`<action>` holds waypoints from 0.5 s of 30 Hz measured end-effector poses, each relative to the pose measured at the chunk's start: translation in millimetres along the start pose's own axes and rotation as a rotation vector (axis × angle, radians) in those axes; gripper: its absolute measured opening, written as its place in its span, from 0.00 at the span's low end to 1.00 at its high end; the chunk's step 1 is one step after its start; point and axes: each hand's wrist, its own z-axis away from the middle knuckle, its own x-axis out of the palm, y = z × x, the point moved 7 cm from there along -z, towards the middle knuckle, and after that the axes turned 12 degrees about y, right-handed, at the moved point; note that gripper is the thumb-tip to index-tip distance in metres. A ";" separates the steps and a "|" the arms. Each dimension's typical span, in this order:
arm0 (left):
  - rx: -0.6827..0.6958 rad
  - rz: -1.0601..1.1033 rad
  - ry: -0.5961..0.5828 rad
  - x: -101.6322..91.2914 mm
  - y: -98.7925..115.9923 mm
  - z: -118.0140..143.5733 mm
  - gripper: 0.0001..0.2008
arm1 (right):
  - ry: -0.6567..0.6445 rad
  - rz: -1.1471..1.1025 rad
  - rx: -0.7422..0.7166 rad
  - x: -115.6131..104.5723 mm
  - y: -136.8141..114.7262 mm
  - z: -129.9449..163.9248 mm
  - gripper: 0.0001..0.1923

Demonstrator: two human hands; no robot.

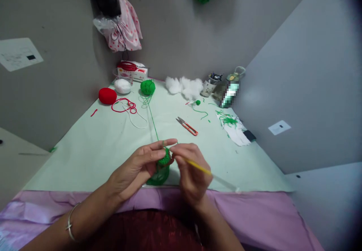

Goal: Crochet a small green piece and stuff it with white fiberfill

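Observation:
Near the table's front edge my left hand point(141, 164) pinches a small green crochet piece point(164, 156) between thumb and fingers. Its index finger points to the right, with green yarn point(154, 120) passing over it. That strand runs back to a green yarn ball point(148, 87). My right hand point(194, 171) is closed on a crochet hook point(198, 166) with a yellow handle, its tip at the crochet piece. The hook's tip is partly hidden by my fingers. Below the piece, a green rounded object point(160, 177) rests at the table edge, partly covered by my left hand.
Orange thread snips point(187, 126) lie beyond my hands. Red point(107, 96) and white yarn balls point(122, 86) sit back left, white stuffing point(185, 87) at the back. A cup point(208, 87), a bottle point(229, 92) and white paper with green scraps point(234, 130) are on the right.

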 end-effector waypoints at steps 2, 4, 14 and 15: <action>0.030 0.004 0.022 -3.8 4.2 -1.6 0.16 | 0.070 -0.160 0.214 -5.2 11.2 -6.2 0.13; 0.088 -0.056 0.048 -6.5 7.4 -1.4 0.16 | 0.086 -0.283 0.354 -4.6 17.3 -8.3 0.11; 0.400 -0.610 -0.020 0.7 26.1 9.9 0.21 | 0.076 -0.397 0.585 2.3 37.8 -2.1 0.07; 0.380 -0.571 -0.025 -0.8 25.8 9.3 0.21 | 0.084 -0.434 0.634 3.1 40.9 -1.6 0.08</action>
